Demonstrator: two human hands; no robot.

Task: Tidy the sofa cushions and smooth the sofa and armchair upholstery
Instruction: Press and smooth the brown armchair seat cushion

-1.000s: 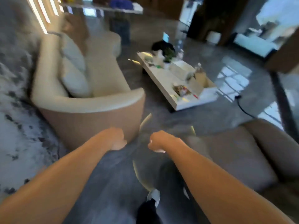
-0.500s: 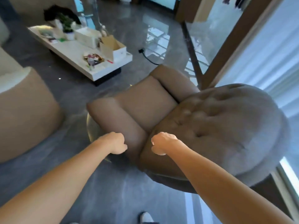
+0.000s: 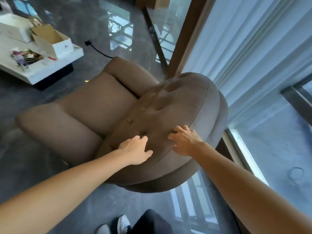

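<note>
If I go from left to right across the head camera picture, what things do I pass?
White coffee table → open cardboard box → black cable on the floor → left hand → right hand → white curtain.

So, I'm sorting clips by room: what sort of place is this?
Most likely a home living room: a brown upholstered armchair under both hands, a low white coffee table cluttered with boxes, and sheer curtains along a tall window.

Your arms reached forward, nearly straight. Your left hand (image 3: 135, 152) lay palm down, fingers loosely curled. Your right hand (image 3: 184, 141) was spread flat, just beside it.
</note>
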